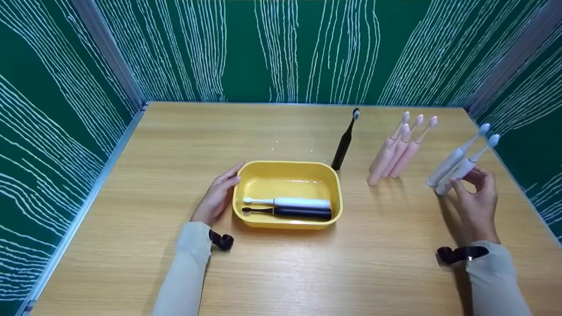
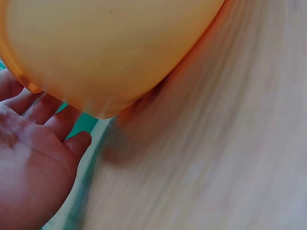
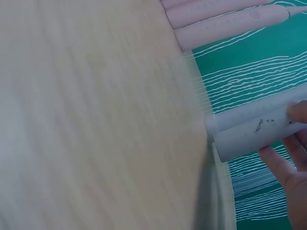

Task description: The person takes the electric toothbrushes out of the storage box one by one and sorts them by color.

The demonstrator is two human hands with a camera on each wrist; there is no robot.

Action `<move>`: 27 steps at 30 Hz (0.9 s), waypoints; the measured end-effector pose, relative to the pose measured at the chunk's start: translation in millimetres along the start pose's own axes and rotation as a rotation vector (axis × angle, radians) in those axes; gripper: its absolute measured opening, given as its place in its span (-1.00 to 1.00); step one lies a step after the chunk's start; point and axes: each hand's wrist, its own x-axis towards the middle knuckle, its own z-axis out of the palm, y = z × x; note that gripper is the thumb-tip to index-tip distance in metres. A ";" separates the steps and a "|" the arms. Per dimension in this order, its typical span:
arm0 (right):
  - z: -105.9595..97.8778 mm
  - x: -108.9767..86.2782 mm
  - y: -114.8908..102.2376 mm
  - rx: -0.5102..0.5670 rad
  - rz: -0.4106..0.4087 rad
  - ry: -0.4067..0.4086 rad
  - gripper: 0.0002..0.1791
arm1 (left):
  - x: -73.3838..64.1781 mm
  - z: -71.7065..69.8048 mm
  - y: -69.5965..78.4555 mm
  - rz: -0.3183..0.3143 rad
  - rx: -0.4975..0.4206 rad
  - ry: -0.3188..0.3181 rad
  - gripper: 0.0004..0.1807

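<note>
My right hand (image 1: pixel 476 197) pinches the handle of the nearer white electric toothbrush (image 1: pixel 459 173), low down, between thumb and fingers. That toothbrush stands on its base close beside another upright white one (image 1: pixel 447 166); the right wrist view shows both handles, with dark marks on the held toothbrush (image 3: pixel 259 132). On the left, my left hand (image 1: pixel 215 195) rests its extended fingers against the left end of a yellow bin (image 1: pixel 287 226). From the left wrist, the fingers (image 2: pixel 62 120) touch the bin's outer side. Lying in the bin are a white toothbrush (image 1: pixel 303 202) and a black one (image 1: pixel 303 213).
A black toothbrush (image 1: pixel 344 147) stands upright behind the bin's right back corner. Several pink toothbrushes (image 1: pixel 397 153) stand in a cluster between it and the white pair. Green panels with white lines (image 1: pixel 281 52) enclose the wooden table (image 1: pixel 281 272) at the back and sides.
</note>
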 end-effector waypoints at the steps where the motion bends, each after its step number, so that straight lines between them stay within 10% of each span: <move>1: 0.6 0.1 1.4 -0.004 -0.022 0.009 -0.47 | -0.1 0.1 0.1 0.001 -0.007 -0.007 -0.45; 27: -1.4 0.7 2.5 -0.063 0.120 -0.068 -0.42 | -0.4 1.4 1.1 -0.011 -0.020 0.008 -0.43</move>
